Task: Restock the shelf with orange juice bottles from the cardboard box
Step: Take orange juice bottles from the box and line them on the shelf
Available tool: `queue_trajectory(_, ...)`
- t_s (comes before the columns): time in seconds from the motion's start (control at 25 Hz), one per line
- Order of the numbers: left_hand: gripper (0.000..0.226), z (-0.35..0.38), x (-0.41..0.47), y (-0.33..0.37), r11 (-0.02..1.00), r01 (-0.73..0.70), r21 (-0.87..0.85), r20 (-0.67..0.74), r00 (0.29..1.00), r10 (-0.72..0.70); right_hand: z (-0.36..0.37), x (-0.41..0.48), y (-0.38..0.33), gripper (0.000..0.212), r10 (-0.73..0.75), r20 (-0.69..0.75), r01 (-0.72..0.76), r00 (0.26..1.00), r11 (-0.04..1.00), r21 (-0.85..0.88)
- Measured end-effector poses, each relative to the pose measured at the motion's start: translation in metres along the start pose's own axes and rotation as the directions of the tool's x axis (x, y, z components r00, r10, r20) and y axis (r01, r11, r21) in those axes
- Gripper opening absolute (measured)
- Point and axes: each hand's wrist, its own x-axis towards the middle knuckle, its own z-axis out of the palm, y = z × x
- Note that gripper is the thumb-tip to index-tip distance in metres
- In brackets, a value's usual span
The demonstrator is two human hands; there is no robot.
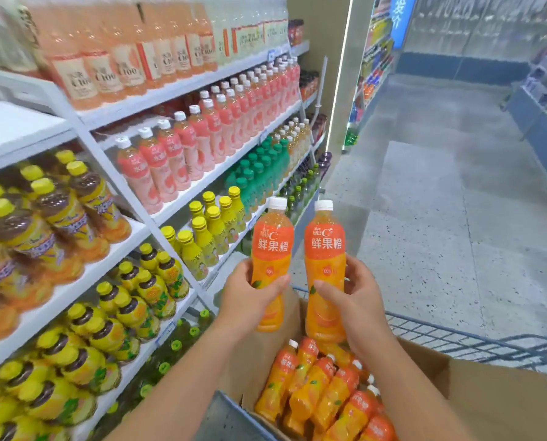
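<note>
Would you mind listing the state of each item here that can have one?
Left hand: shut on the left bottle.
Right hand: shut on the right bottle.
Left bottle: capped, full, upright, lifted above the box.
Right bottle: capped, full, upright, lifted.
Cardboard box: open, flaps up, bottles lying inside.
Shelf: stocked.

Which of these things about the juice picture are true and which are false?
1. Each hand holds one orange juice bottle. True: the left hand holds the left bottle, the right hand the right bottle.
2. The held bottles have green caps. False: both caps are white.
3. The cardboard box is empty. False: more orange bottles lie in it.
4. The held bottles are upright. True.
5. The box sits in a wire cart. True.
</note>
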Motion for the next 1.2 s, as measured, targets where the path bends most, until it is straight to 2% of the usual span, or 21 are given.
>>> queue_trajectory(0.2,0.041,-0.044,-0.054,0.011,1.0,-0.01,-0.02,-0.237,0.972,0.005,0.046,-0.009,-0.015,0.064,-0.042,0.253,0.038,0.967,0.999,0.02)
queue_trajectory(0.28,0.044,-0.066,-0.075,0.014,0.999,-0.002,-0.033,-0.343,0.939,-0.009,0.071,-0.015,-0.023,0.067,-0.069,0.355,0.066,0.932,0.998,0.02)
queue_trajectory(0.36,0.04,-0.088,-0.093,0.021,0.999,-0.014,-0.048,-0.433,0.902,-0.009,0.097,-0.023,-0.033,0.061,-0.091,0.441,0.079,0.893,0.996,0.046)
queue_trajectory(0.52,0.038,-0.141,-0.12,0.034,0.997,-0.042,-0.062,-0.558,0.83,0.001,0.155,-0.042,-0.056,0.063,-0.13,0.576,0.08,0.807,0.991,0.111)
queue_trajectory(0.68,0.042,-0.206,-0.134,0.049,0.995,-0.083,-0.049,-0.664,0.747,0.029,0.221,-0.057,-0.084,0.061,-0.18,0.659,0.099,0.731,0.982,0.159)
queue_trajectory(0.92,0.043,-0.316,-0.139,0.066,0.989,-0.148,0.017,-0.771,0.627,0.107,0.335,-0.069,-0.116,0.07,-0.254,0.72,0.141,0.646,0.966,0.215)
queue_trajectory(1.2,0.046,-0.446,-0.114,0.084,0.984,-0.152,0.09,-0.809,0.566,0.161,0.46,-0.071,-0.145,0.059,-0.288,0.743,0.134,0.604,0.956,0.261)
